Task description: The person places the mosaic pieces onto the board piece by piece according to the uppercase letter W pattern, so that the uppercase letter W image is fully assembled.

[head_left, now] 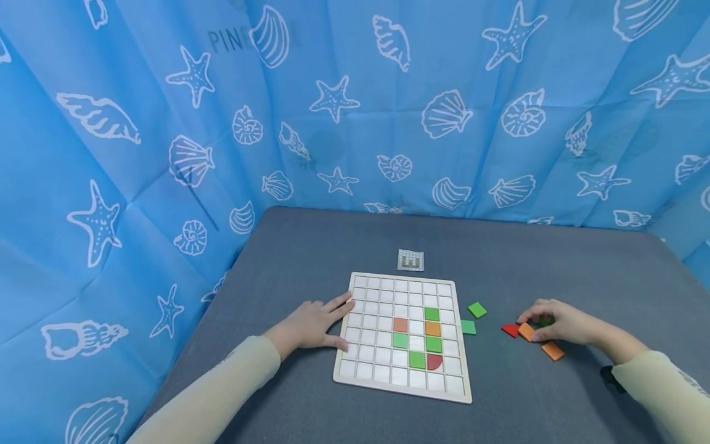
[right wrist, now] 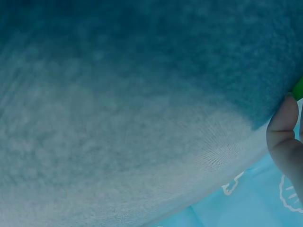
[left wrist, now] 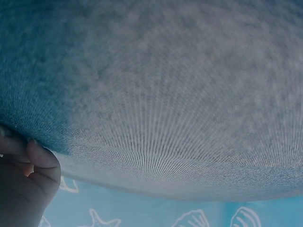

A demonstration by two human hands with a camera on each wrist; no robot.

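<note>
My left hand [head_left: 315, 324] rests at the left edge of a white gridded board [head_left: 363, 388], fingers extended and touching its rim. Set in the grid are green tiles [head_left: 431, 314], an orange tile [head_left: 432, 328], a salmon tile [head_left: 400, 325] and a red rounded tile [head_left: 434, 361]. Off to the board's right, my right hand [head_left: 568, 322] pinches a loose orange tile [head_left: 526, 332] between thumb and fingers. Beneath that palm a green piece [head_left: 546, 320] partly shows. A red piece [head_left: 510, 330] and another orange tile [head_left: 553, 351] lie beside the hand.
Between board and right hand lie a green tile [head_left: 477, 309] and a paler green tile [head_left: 468, 327]. A small patterned card [head_left: 410, 260] sits beyond the board on the grey table [head_left: 310, 246]. A blue shell-print curtain [head_left: 355, 142] hangs behind. Something dark [head_left: 612, 378] lies by the right sleeve.
</note>
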